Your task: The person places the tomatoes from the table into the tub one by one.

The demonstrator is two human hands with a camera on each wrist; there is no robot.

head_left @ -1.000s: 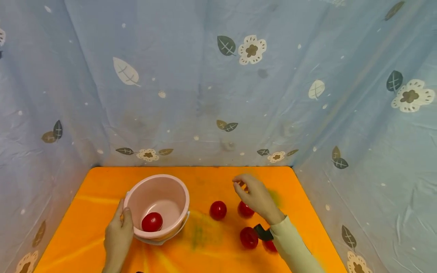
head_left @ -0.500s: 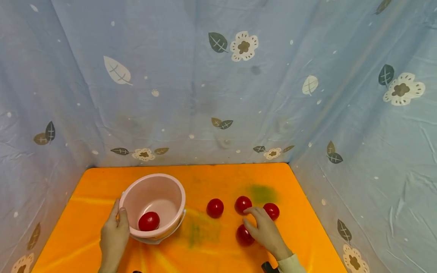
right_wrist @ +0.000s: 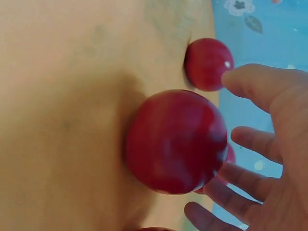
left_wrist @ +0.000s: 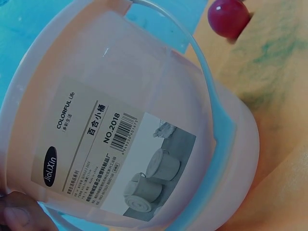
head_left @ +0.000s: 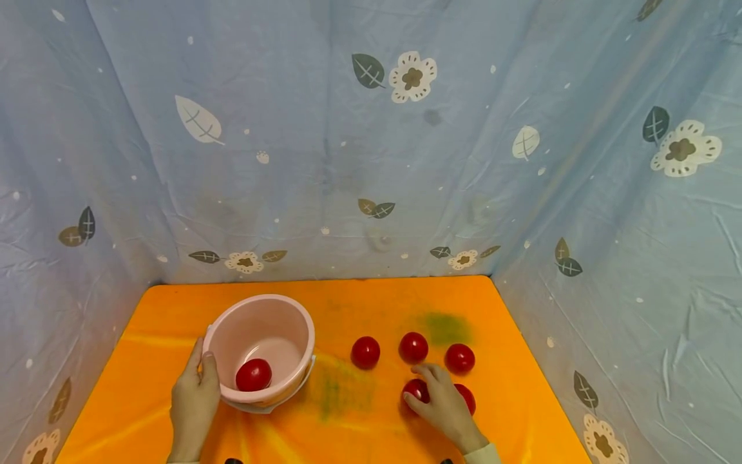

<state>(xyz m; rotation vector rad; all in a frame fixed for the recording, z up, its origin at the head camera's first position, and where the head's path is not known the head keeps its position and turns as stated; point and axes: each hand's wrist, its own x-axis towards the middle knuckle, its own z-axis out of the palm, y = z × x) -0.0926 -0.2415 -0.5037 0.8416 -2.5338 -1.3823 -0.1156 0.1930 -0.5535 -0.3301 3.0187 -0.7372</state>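
Observation:
My left hand [head_left: 194, 399] holds the left side of a pink bucket [head_left: 261, 322], which leans with its mouth turned toward me. Inside, on its bottom, lies one glossy red ball [head_left: 253, 375]. Over the right part of the table, my right hand [head_left: 445, 407] reaches down around another red ball [head_left: 414, 394]. In the right wrist view the fingers are spread beside that ball [right_wrist: 175, 142], fingertips right at its far side, with the thumb apart from it. The left wrist view shows the bucket's printed label [left_wrist: 113, 154] and its pale handle [left_wrist: 204, 77].
More red balls lie around the right hand: one left of it [head_left: 365, 352], one behind [head_left: 413, 348], one at back right [head_left: 460, 359]. Another ball [head_left: 466, 397] is partly hidden by the hand. Patterned blue curtains [head_left: 324, 161] enclose the orange table [head_left: 342, 303].
My right hand has come down and nearer to me, from above the back balls to the front one. The left hand still holds the bucket; the head view shifted slightly.

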